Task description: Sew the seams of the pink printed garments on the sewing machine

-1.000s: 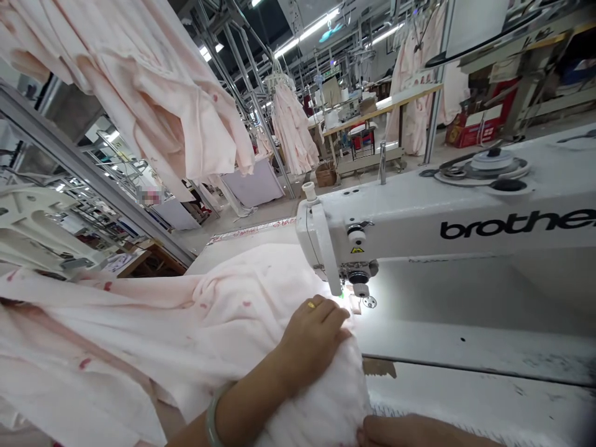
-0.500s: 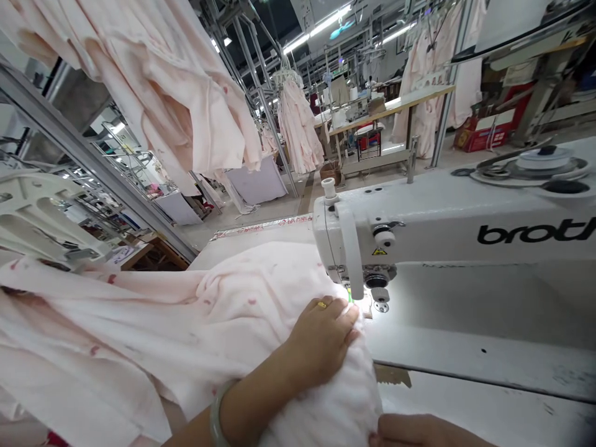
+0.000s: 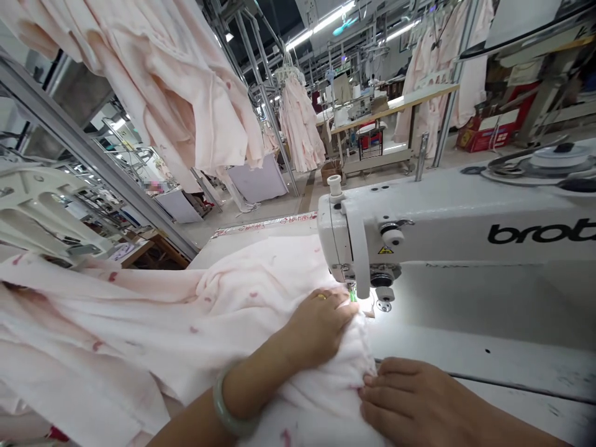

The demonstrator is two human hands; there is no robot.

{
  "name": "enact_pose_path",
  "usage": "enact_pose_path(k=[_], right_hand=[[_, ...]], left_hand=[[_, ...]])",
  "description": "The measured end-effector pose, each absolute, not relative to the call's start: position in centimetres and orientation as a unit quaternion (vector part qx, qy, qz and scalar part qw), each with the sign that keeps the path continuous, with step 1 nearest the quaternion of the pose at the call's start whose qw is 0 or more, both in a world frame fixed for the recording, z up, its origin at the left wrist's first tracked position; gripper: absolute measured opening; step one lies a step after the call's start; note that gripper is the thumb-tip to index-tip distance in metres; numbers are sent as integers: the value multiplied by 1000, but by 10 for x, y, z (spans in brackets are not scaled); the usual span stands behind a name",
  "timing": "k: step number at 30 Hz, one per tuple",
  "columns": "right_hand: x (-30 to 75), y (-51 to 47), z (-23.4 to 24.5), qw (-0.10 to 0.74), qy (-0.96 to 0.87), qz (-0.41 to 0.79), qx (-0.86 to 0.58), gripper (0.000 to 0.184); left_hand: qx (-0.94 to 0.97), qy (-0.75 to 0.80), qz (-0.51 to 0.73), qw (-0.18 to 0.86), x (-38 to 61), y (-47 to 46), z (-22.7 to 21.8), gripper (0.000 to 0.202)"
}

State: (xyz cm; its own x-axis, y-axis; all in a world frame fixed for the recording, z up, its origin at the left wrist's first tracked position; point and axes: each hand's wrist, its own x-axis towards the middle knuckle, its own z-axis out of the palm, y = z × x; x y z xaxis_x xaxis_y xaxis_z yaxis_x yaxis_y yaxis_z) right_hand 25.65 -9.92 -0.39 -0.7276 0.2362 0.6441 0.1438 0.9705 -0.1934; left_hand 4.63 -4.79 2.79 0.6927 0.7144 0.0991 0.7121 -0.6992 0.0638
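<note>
A pale pink fabric (image 3: 186, 323) with small red marks lies bunched across the sewing table. My left hand (image 3: 321, 326), with a gold ring and a green bangle on the wrist, lies on the cloth with fingers bent, pressing it down just left of the needle (image 3: 354, 297). My right hand (image 3: 405, 397) rests at the cloth's near edge, fingertips together on the fold. The white Brother sewing machine (image 3: 456, 230) stands over the lit needle area.
Pink garments (image 3: 186, 93) hang overhead at the left, and more pink garments (image 3: 300, 124) hang farther back. Another white machine part (image 3: 37, 211) sits at the left. The machine's white bed (image 3: 488, 354) runs to the right. Work tables and red boxes stand in the background.
My right hand has come up from the bottom edge onto the cloth's near fold. My left hand has slid with the fabric closer to the needle.
</note>
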Motion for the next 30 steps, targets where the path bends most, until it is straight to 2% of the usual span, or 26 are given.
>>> enact_pose_path(k=[5, 10, 19, 25, 30], right_hand=[[259, -97, 3, 339, -936, 35, -91, 38], [259, -103, 3, 344, -933, -12, -104, 43], [259, -94, -3, 324, -938, 30, -122, 35], [258, -77, -21, 315, -936, 41, -152, 33], [259, -76, -29, 329, -931, 37, -153, 36]], left_hand=[[922, 376, 93, -16, 41, -62, 36, 25], [915, 380, 132, 20, 36, -79, 30, 29], [918, 380, 114, 25, 34, -61, 23, 34], [930, 352, 100, 38, 29, -38, 32, 22], [920, 374, 115, 33, 38, -64, 39, 21]])
